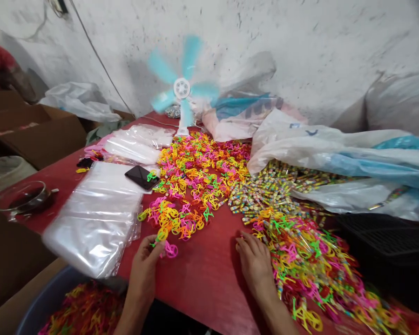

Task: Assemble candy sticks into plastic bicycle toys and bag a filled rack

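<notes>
A large pile of small colourful plastic pieces lies in the middle of the red table. At its near edge my left hand is closed on a few of them, yellow, green and pink. My right hand rests low over the table, its fingers bent and close together; whatever they hold, if anything, is hidden. Beside it on the right is a second heap of plastic pieces, mixed with small patterned tubes. More of these patterned tubes are piled behind it.
Clear plastic bags and a black phone lie at the left. A spinning fan stands behind. A black crate and large sacks are right, a glass bowl left, a tub below.
</notes>
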`<control>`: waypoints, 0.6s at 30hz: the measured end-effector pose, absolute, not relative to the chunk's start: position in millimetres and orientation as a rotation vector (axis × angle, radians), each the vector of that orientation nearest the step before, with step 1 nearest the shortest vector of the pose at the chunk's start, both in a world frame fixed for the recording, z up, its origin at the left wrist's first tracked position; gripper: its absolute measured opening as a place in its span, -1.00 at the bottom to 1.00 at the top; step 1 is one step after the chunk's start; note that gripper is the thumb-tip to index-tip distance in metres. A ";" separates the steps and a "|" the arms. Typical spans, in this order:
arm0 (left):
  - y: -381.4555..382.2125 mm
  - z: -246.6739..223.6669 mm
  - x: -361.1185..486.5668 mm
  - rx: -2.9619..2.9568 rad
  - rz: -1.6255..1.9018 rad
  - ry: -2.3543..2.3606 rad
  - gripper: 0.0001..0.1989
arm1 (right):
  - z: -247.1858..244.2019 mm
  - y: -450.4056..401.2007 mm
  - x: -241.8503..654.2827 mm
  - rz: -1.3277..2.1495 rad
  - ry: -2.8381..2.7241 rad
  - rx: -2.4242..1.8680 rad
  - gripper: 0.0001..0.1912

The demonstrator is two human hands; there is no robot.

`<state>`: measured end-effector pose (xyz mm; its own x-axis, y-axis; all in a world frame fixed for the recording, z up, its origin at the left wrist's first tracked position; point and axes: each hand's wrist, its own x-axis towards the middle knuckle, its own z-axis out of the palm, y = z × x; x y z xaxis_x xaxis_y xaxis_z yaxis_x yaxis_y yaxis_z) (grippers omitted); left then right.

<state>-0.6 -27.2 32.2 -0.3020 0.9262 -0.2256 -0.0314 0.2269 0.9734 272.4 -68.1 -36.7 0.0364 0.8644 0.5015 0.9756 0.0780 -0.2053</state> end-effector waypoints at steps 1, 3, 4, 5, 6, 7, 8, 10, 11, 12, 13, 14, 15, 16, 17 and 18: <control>-31.1 28.4 3.9 0.844 1.217 1.498 -0.59 | -40.4 -71.6 283.0 -0.347 -1.819 -1.838 -0.71; -37.2 22.2 11.9 0.843 1.143 1.454 -0.62 | -44.3 -72.5 299.9 -0.439 -1.764 -1.864 -0.70; -39.1 20.1 14.9 0.863 1.110 1.447 -0.63 | -44.6 -70.7 305.8 -0.465 -1.744 -1.872 -0.70; -40.2 18.5 17.1 0.885 1.077 1.440 -0.63 | -44.0 -68.0 309.7 -0.480 -1.724 -1.873 -0.70; -40.7 17.5 18.5 0.909 1.044 1.433 -0.63 | -42.6 -64.9 311.8 -0.479 -1.707 -1.868 -0.70; -40.7 17.0 19.3 0.935 1.015 1.428 -0.62 | -40.7 -61.6 312.3 -0.463 -1.685 -1.858 -0.72; -40.5 16.8 19.8 0.960 0.997 1.429 -0.62 | -38.4 -58.0 311.4 -0.435 -1.661 -1.846 -0.73; -39.9 17.2 20.4 1.001 0.994 1.446 -0.62 | -32.4 -49.8 307.2 -0.366 -1.602 -1.813 -0.75; -39.8 17.5 20.8 1.014 0.999 1.452 -0.62 | -28.7 -44.7 305.0 -0.342 -1.570 -1.794 -0.74; -39.7 17.9 21.3 1.020 1.007 1.455 -0.62 | -24.2 -38.8 303.5 -0.333 -1.547 -1.780 -0.73; -39.7 18.1 22.0 1.019 1.012 1.453 -0.62 | -19.1 -32.1 303.3 -0.349 -1.542 -1.782 -0.70; -39.7 18.3 22.6 1.013 1.014 1.445 -0.62 | -13.5 -24.7 304.6 -0.378 -1.557 -1.802 -0.67; -39.7 18.4 23.2 1.001 1.013 1.430 -0.62 | -7.6 -17.0 307.6 -0.414 -1.581 -1.835 -0.63; -39.5 18.3 23.6 0.983 1.013 1.412 -0.62 | -1.8 -9.3 312.3 -0.448 -1.605 -1.872 -0.59; -39.2 18.2 23.9 0.954 1.015 1.391 -0.62 | 3.6 -1.8 318.2 -0.470 -1.631 -1.918 -0.57; -38.9 17.9 24.1 0.913 1.020 1.368 -0.62 | 8.3 5.0 325.0 -0.475 -1.667 -1.968 -0.57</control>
<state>24.1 -38.9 17.9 -0.0542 0.9447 -0.3235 -0.0401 0.3216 0.9460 325.0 5.0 8.3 0.1838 0.8013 0.5693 0.9810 -0.1134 -0.1572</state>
